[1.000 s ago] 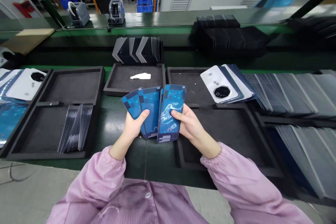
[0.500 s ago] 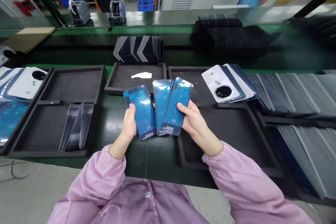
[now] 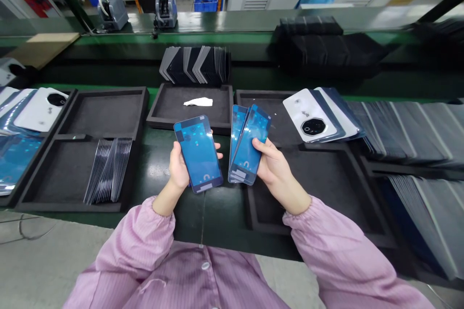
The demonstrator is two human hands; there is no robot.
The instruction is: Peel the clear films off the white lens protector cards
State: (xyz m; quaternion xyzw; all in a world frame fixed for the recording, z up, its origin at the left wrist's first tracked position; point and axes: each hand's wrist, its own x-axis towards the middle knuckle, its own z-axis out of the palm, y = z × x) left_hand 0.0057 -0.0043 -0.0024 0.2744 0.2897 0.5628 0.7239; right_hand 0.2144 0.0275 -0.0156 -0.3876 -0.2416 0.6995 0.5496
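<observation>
Both hands (image 3: 178, 166) (image 3: 276, 166) hold blue panels (image 3: 198, 152) with illegible pale labels (image 3: 206, 187)

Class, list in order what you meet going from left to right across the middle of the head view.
White phone back, fanned thin panels, single blue panel in the left hand, overlapping blue panels in the right hand, another white back, grey sheets.

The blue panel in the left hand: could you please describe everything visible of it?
The blue panel is a flat, glossy, film-like rectangle with rounded corners, a dark border, a pale label at the lower edge and an arch mark. Its top tilts left above the dark green table. The left hand holds it, fingers showing past its right edge.
</observation>
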